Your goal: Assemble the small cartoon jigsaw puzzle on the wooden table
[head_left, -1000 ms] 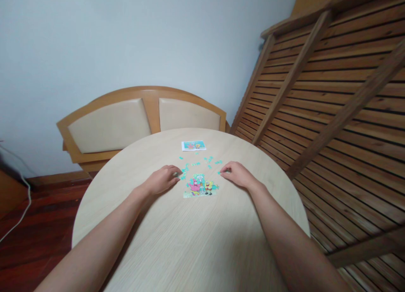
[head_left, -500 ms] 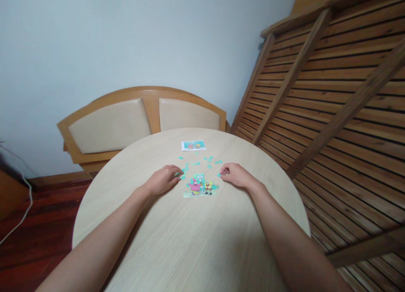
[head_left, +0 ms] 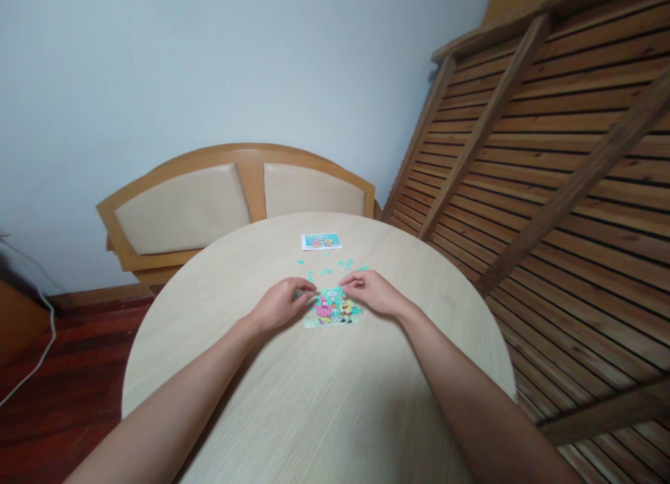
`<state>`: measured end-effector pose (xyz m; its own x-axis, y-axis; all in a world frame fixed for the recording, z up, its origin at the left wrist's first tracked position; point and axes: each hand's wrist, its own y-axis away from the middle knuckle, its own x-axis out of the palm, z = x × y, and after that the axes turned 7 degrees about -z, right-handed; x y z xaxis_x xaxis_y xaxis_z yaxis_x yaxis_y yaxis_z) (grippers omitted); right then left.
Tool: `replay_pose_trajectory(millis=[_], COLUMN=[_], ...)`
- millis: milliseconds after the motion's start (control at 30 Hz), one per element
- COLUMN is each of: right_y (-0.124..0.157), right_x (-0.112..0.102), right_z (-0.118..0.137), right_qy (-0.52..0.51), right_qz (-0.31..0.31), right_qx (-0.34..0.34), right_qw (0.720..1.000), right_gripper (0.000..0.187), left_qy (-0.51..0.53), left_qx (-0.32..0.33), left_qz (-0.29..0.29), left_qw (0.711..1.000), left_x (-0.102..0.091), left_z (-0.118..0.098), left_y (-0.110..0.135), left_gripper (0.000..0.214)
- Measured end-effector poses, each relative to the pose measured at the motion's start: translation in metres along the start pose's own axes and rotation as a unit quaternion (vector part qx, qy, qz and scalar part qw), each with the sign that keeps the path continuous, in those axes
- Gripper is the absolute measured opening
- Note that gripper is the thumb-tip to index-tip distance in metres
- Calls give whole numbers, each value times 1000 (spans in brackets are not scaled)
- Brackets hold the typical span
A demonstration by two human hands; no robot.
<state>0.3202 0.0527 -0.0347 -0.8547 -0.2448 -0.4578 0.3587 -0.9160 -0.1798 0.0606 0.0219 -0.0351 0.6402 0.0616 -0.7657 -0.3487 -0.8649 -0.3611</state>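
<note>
A partly assembled jigsaw puzzle lies flat on the table, with a pink, a yellow and a teal cartoon figure on it. At its upper left edge is my left hand, thumb and forefinger curled towards each other; whatever sits between the tips is too small to make out. My right hand is over the upper right part of the puzzle, its fingertips pinched on a small teal puzzle piece that is mostly hidden. Beyond both hands, loose teal puzzle pieces are scattered, some partly covered by the fingers.
A picture card showing similar cartoon figures lies farther back on the round wooden table. Behind the table stands a padded headboard against the wall. A slatted wooden frame leans at the right.
My right hand has moved left from beside the puzzle to its upper edge, bringing the teal piece along. My left hand has shifted right, closer to the puzzle.
</note>
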Motion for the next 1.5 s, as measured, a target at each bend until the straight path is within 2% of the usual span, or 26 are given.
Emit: replay_pose_trajectory(millis=[167,367,500,700,967,1300,1500], right_y=[3,5,5,5,8,10,8], right_x=[19,29,28,22,29,33,35], right_z=[13,17,14,12,15,14,9], right_qy=[-64,-57,-42,40,61,70,111], right_qz=[41,62,68,67,86,103,109], right_qx=[14,9,-1,-72,-115,-130,-176], right_qw=[997,996,997,994,988,984,972], right_gripper=[32,27,26,21,25,18,18], left_qy=[112,210,169,52,67,60,52], left_qx=[-42,-68,-61,-40,-36,-31,-21], left_qz=[-9,-8,-8,25,74,82,92], left_qw=[993,975,984,998,994,994,994], left_x=[12,20,18,13,8,5,1], left_z=[-14,-18,-17,-6,-1,0,-2], left_y=[0,-1,-1,2,3,3,3], left_gripper=[30,28,27,24,23,24,24])
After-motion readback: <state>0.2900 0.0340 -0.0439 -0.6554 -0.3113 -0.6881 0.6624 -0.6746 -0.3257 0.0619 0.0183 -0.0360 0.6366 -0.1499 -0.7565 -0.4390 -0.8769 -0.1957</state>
